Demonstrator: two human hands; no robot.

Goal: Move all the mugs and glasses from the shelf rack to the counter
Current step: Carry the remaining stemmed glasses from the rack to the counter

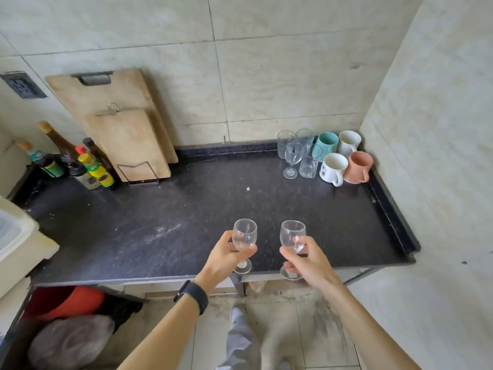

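Got a wine glass [244, 235] pinched in my left hand [226, 256] and another glass [292, 234] gripped in my right hand [306, 260]. Both hover over the counter [186, 214] edge, mugs [344, 158] sitting at 1 o'clock.

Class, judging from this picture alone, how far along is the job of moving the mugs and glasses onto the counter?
Done: four mugs, teal, cream, white and terracotta, stand with four glasses in the counter's back right corner. In hand: the left hand and right hand each hold a stemmed glass, left one, right one, above the front edge. Left: setting these down. The shelf rack is out of view.
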